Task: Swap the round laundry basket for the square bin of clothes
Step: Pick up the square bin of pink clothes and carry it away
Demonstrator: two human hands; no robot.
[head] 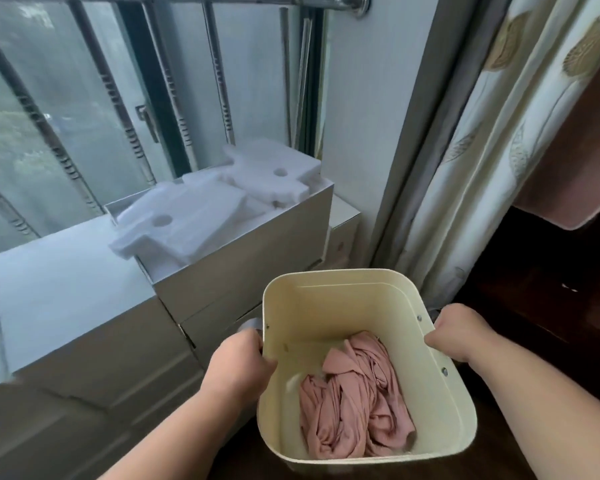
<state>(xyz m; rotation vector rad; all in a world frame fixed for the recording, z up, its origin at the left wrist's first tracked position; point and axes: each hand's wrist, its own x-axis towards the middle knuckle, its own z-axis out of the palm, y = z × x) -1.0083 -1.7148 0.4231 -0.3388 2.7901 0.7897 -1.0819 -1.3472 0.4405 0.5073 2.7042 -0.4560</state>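
A cream square bin (329, 299) with rounded corners hangs in front of me, low in the middle of the view. Crumpled pink clothes (354, 403) lie in its bottom. My left hand (239, 362) is closed on the grey handle at the bin's left side. On the right side, my right hand (461, 332) grips the opposite handle. The bin is held above a dark floor. No round laundry basket is in view.
A white window ledge (66, 282) runs along the left under a barred window (118, 98). A mirrored box (243, 258) filled with white foam pieces (201, 209) sits on it. Patterned curtains (482, 133) hang at the right, beside dark wooden furniture (548, 271).
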